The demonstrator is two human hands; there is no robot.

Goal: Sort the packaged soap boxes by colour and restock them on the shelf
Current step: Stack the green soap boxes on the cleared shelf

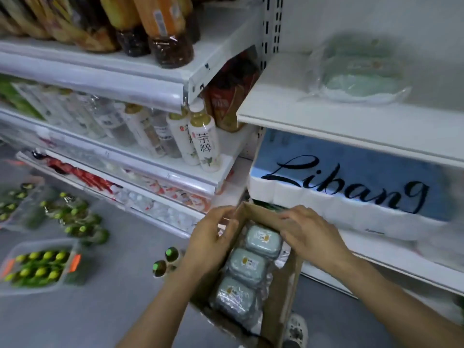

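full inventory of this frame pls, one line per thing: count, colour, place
soap boxes: three showing, grey-green, plastic-wrapped, in a row inside the carton
carton: one, brown cardboard, open, low centre
green pack: one, pale green in clear plastic, blurred, right upper shelf
tissue pack: one, blue and white, lettered "Libang", right shelf below it
tea bottles: several, white labels, left middle shelf
dark bottles: several, orange labels, left top shelf
green-capped bottles: many, in clear trays on the floor, left
shoe: one, white, patterned, bottom centre
left hand: on the carton's left flap
right hand: on its far right edge
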